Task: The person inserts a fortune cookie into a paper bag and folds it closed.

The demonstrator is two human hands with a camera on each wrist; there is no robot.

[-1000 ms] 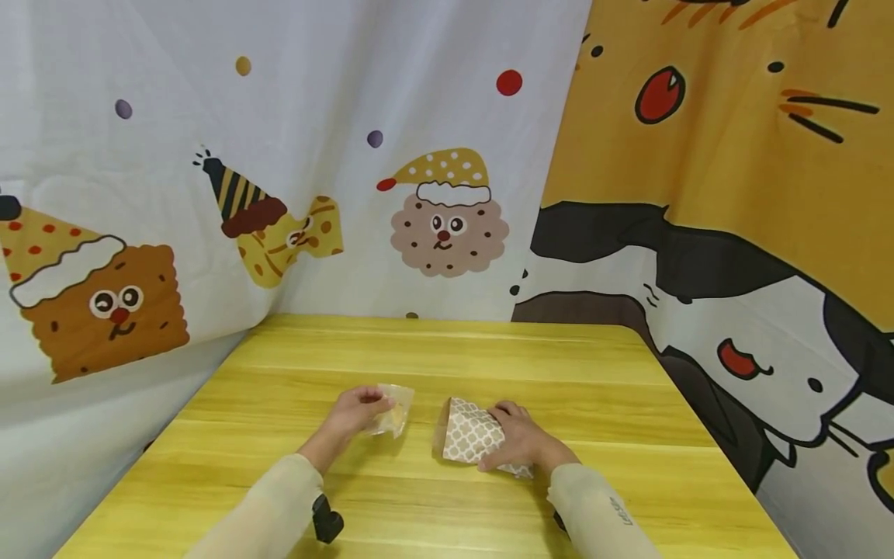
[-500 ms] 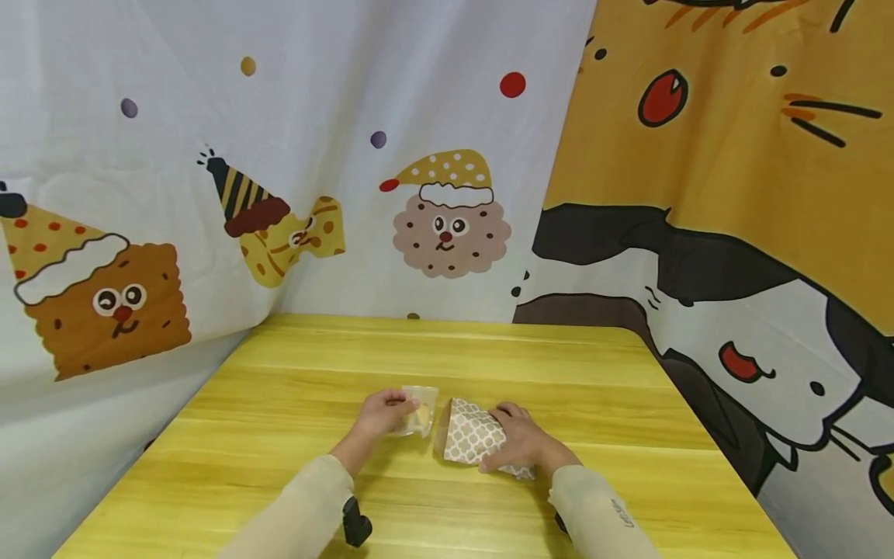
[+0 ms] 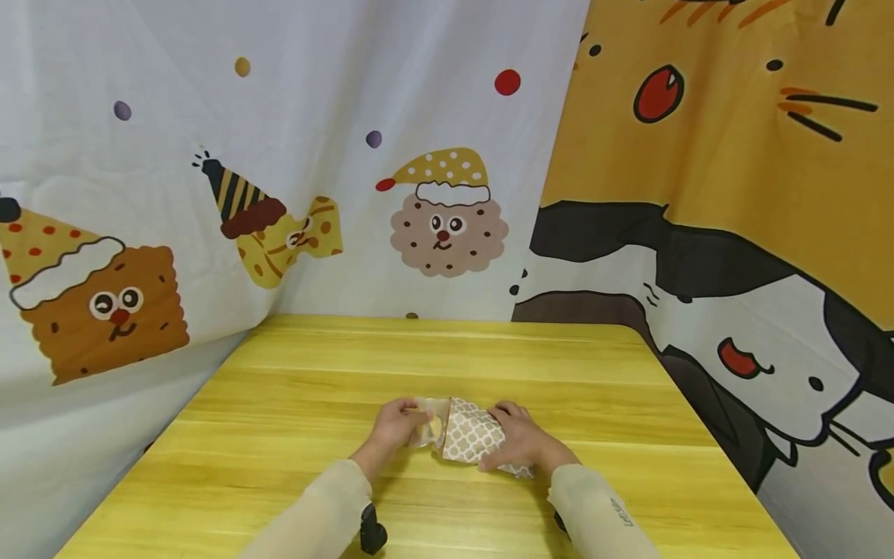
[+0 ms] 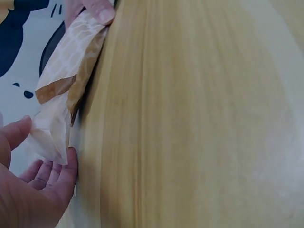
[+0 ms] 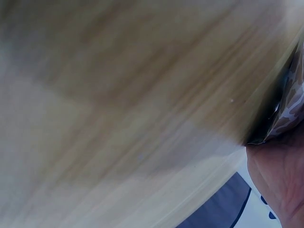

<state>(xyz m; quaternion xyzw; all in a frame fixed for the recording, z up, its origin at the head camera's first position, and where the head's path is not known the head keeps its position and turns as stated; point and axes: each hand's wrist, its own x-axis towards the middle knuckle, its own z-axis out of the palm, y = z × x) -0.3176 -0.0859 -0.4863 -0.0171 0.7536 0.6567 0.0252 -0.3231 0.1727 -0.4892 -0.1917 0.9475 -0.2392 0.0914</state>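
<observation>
The left hand (image 3: 395, 425) pinches a small clear packet (image 3: 427, 428) with something pale yellow inside, thumb on one face and fingers curled beneath, as the left wrist view shows (image 4: 33, 190). The packet's leading edge (image 4: 50, 130) sits right at the open mouth of a patterned paper bag (image 3: 473, 440), touching it or just slipped inside; its trailing corner remains outside, between the fingers. The right hand (image 3: 522, 442) lies over the bag, fingers curved round its top and far end, pinning it flat on the bench (image 3: 447, 357). In the right wrist view only the heel of that hand (image 5: 280, 175) and a sliver of the bag (image 5: 292, 107) show, so the head view tells the grip better. Judging from this, the packet has been brought to the bag's opening and the bag is steadied, but most of the packet is not yet inside and the mouth stands open, unfolded. The bag lies near the middle of the bench's front half, mouth facing left. Behind the bench hang cartoon-printed cloths (image 3: 279, 155), biscuit figures on the left and a yellow-and-black one on the right.
</observation>
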